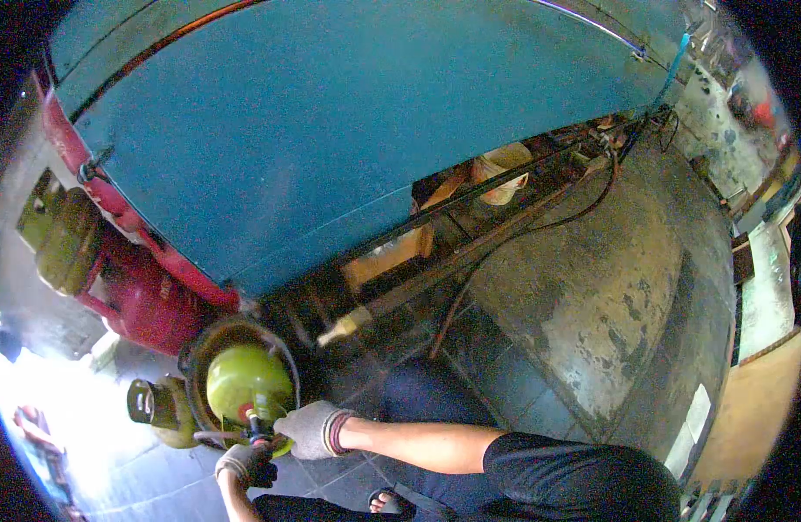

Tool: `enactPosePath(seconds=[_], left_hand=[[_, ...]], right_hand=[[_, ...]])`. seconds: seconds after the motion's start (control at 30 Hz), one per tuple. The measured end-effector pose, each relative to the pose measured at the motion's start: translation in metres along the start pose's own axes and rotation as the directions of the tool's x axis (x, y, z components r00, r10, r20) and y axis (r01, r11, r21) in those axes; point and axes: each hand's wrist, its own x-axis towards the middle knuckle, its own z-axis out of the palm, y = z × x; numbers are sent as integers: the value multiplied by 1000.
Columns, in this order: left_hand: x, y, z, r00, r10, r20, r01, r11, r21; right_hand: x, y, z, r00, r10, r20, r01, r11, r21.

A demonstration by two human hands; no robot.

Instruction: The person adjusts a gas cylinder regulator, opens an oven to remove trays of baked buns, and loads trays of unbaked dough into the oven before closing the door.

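Our left hand (245,467) and outstretched right hand (310,431) half-hide the black fitting (258,426); whether their fingers pinch it, we can't tell.

Both hands (306,431) in grey knit gloves (235,461), lower left-centre. Right cuff (338,432) striped maroon. Black short sleeve (583,478), lower right. Dark open-toed footwear (404,505), bottom centre.

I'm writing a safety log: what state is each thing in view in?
Green gas cylinder: inside the tub, valve end toward the hands
Round tub: holding that cylinder
Regulator: at the valve; locked or loose, can't tell
Left hand: gloved, at the regulator
Right hand: gloved, beside it; grip hidden
Red gas cylinder: outside the tub
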Motion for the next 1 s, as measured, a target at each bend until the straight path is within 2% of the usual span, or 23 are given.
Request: enactPosePath(seconds=[0.03,0.1,0.2,0.3,0.33,0.5,0.63,0.73,0.8,0.93,1.0], left_hand=[[-12,7,5,1000,1,0,-1,1000,-1],[-37,19,14,992,52,-115,-35,988,149],[-64,35,26,979,69,-190,-27,976,218],[-42,24,19,967,91,-239,-18,956,292],[-33,19,17,966,92,-241,-18,956,292],[13,-8,2,991,57,-122,-54,998,26],[-35,16,14,981,80,-178,-59,991,117],[-55,25,18,987,83,-137,-83,997,4],[-73,37,24,971,81,-224,-53,990,129],[-72,38,24,969,80,-234,-35,981,190],[-65,36,24,960,100,-262,-24,960,278]], right_hand=[[0,0,0,1000,0,0,0,1000,-1],[-1,0,1,1000,-2,-5,2,1000,-6],[-1,0,1,1000,-10,-17,10,1000,0],[-2,-1,0,999,-11,-37,11,1000,-6],[-2,-2,-1,999,-12,-38,12,1000,-6],[-3,-3,-5,1000,-4,-15,3,1000,-4],[-1,0,0,1000,-3,-25,3,1000,0],[0,0,1,999,-18,-26,18,1000,-7],[0,-1,0,1000,-17,-21,16,1000,-8],[-2,-3,-2,1000,-19,-17,19,1000,-15],[-2,-3,-3,1000,-17,-15,17,1000,-11]])
